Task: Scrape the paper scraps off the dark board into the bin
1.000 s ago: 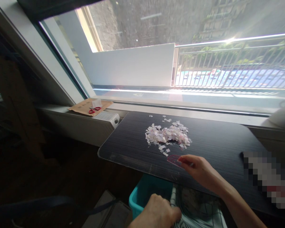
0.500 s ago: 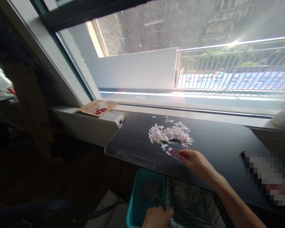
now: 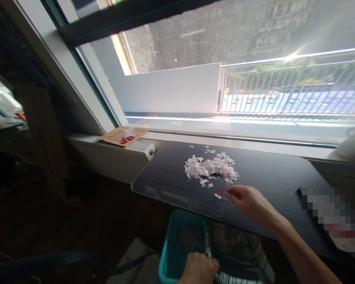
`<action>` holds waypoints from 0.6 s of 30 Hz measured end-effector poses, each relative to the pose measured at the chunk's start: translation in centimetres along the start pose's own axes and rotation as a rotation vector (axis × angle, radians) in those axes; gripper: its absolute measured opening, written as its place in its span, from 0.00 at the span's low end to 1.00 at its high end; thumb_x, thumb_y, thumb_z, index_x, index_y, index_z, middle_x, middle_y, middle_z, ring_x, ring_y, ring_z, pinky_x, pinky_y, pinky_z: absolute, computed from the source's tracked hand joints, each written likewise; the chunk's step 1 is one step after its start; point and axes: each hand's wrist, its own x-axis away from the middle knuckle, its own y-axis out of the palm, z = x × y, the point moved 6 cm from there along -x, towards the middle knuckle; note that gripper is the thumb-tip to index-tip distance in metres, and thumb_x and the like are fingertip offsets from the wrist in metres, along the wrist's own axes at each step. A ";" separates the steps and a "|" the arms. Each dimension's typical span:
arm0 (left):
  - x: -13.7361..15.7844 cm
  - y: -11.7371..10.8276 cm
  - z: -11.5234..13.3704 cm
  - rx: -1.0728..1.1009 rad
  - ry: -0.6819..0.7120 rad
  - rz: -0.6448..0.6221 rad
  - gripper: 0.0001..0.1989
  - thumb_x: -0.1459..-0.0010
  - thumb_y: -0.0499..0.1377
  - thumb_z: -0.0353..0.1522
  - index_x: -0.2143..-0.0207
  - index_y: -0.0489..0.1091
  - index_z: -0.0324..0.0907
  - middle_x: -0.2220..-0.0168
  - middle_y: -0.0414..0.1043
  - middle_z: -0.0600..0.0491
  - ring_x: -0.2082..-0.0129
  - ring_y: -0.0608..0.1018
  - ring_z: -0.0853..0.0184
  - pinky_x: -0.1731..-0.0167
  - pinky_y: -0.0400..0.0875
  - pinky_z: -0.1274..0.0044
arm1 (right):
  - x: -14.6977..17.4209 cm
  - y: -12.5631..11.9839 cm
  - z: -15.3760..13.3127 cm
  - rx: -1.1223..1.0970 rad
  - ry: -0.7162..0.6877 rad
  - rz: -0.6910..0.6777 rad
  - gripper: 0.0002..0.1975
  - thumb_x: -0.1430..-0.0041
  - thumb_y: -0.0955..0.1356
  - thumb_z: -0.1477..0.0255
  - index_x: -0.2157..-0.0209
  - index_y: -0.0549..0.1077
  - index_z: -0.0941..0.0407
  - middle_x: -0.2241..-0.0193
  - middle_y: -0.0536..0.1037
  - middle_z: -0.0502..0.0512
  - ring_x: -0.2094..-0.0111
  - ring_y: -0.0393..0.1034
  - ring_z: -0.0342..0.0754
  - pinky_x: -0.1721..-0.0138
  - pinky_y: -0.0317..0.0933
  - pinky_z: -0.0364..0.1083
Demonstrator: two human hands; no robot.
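My right hand [image 3: 244, 197] is closed in a pinch on a translucent pink plastic piece [image 3: 222, 191] with a curved edge, low over the dark table [image 3: 272, 169]. One small white scrap [image 3: 217, 196] lies at the left edge of that piece. Just beyond it is a loose heap of small whitish paper scraps [image 3: 210, 167], with a few lying apart. Below the table's front edge, my left hand [image 3: 199, 268] is closed at the right rim of a teal plastic bin [image 3: 163, 260]. Inside the bin is a dim pile of scraps.
Red-handled scissors [image 3: 127, 139] lie on a brown envelope [image 3: 112, 137] on the ledge at left. A white radiator [image 3: 139, 149] stands beside the table. A dark-edged flat item [image 3: 334, 225], blurred out, rests at the right. Patterned cloth [image 3: 236, 248] is beside the bin.
My right hand has drawn the pink piece slightly right, away from the heap, with one white scrap shifting along. My left hand stays near the bin's rim.
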 end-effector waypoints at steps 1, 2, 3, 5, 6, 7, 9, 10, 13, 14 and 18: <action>0.3 -0.6 -0.1 -0.034 -0.029 -0.010 0.14 0.47 0.57 0.28 0.58 0.75 0.33 0.63 0.76 0.31 0.64 0.79 0.40 0.68 0.72 0.56 | -0.1 0.1 -0.1 -0.011 -0.006 -0.002 0.14 0.45 0.62 0.75 0.67 0.80 0.54 0.71 0.82 0.54 0.68 0.75 0.50 0.70 0.56 0.41; 0.6 -1.2 -0.2 -0.061 -0.050 -0.023 0.14 0.46 0.58 0.29 0.58 0.75 0.35 0.63 0.77 0.34 0.63 0.79 0.42 0.67 0.72 0.57 | -0.3 0.2 -0.3 -0.021 -0.008 -0.004 0.14 0.45 0.62 0.75 0.67 0.80 0.54 0.72 0.82 0.54 0.69 0.75 0.49 0.70 0.56 0.41; 0.9 -1.7 -0.1 -0.088 -0.064 -0.036 0.14 0.46 0.58 0.29 0.57 0.76 0.37 0.62 0.77 0.36 0.62 0.79 0.43 0.65 0.73 0.58 | -0.6 0.4 -0.5 -0.030 -0.010 -0.006 0.14 0.45 0.62 0.75 0.68 0.80 0.54 0.72 0.81 0.53 0.69 0.74 0.48 0.70 0.56 0.41; 1.1 -2.4 0.1 -0.117 -0.069 -0.064 0.14 0.45 0.57 0.28 0.57 0.76 0.39 0.62 0.78 0.38 0.61 0.79 0.45 0.64 0.73 0.60 | -1.0 0.7 -0.9 -0.064 -0.034 -0.022 0.13 0.45 0.62 0.74 0.69 0.79 0.55 0.74 0.81 0.53 0.70 0.73 0.47 0.71 0.55 0.41; 1.2 -2.6 0.3 -0.129 -0.070 -0.076 0.14 0.45 0.57 0.27 0.57 0.76 0.40 0.62 0.78 0.39 0.61 0.79 0.46 0.64 0.73 0.61 | -1.2 0.8 -1.0 -0.087 -0.049 -0.029 0.13 0.45 0.62 0.74 0.69 0.79 0.55 0.74 0.80 0.52 0.71 0.73 0.46 0.72 0.55 0.40; 1.1 -2.8 0.5 -0.137 -0.069 -0.087 0.14 0.45 0.56 0.27 0.56 0.76 0.41 0.61 0.78 0.39 0.61 0.79 0.46 0.64 0.73 0.62 | -1.3 0.8 -1.1 -0.112 -0.060 -0.030 0.13 0.45 0.62 0.74 0.69 0.79 0.55 0.75 0.80 0.52 0.72 0.72 0.46 0.72 0.55 0.40; 1.0 -3.2 0.7 -0.149 -0.063 -0.112 0.14 0.44 0.57 0.28 0.56 0.76 0.43 0.61 0.78 0.40 0.61 0.79 0.47 0.65 0.73 0.63 | -1.3 0.7 -0.7 -0.144 -0.055 -0.018 0.13 0.45 0.62 0.73 0.68 0.79 0.55 0.75 0.80 0.51 0.72 0.72 0.46 0.72 0.56 0.41; 1.0 -3.4 0.7 -0.150 -0.059 -0.122 0.14 0.45 0.57 0.29 0.56 0.76 0.44 0.61 0.78 0.41 0.62 0.80 0.47 0.66 0.73 0.63 | -1.2 0.5 -0.4 -0.152 -0.041 -0.007 0.13 0.45 0.62 0.73 0.67 0.79 0.55 0.74 0.80 0.51 0.72 0.72 0.46 0.71 0.56 0.41; 0.9 -3.9 0.7 -0.148 -0.051 -0.135 0.14 0.46 0.58 0.30 0.57 0.76 0.44 0.62 0.78 0.40 0.62 0.80 0.46 0.66 0.73 0.64 | -0.8 0.6 0.8 -0.166 -0.005 -0.030 0.14 0.45 0.62 0.72 0.67 0.79 0.55 0.73 0.80 0.52 0.71 0.73 0.47 0.70 0.58 0.42; 0.9 -4.1 0.6 -0.145 -0.047 -0.132 0.14 0.46 0.58 0.30 0.57 0.76 0.44 0.62 0.78 0.40 0.63 0.80 0.46 0.67 0.73 0.64 | -0.7 0.7 1.2 -0.169 0.002 -0.045 0.14 0.45 0.62 0.72 0.67 0.79 0.56 0.73 0.80 0.52 0.71 0.73 0.48 0.70 0.58 0.42; 0.9 -4.5 -0.1 -0.133 -0.030 -0.098 0.12 0.44 0.58 0.33 0.58 0.76 0.44 0.63 0.78 0.41 0.64 0.80 0.47 0.68 0.73 0.66 | -0.1 1.1 3.9 -0.130 0.054 -0.038 0.14 0.44 0.61 0.71 0.64 0.78 0.55 0.72 0.81 0.52 0.71 0.73 0.48 0.69 0.59 0.43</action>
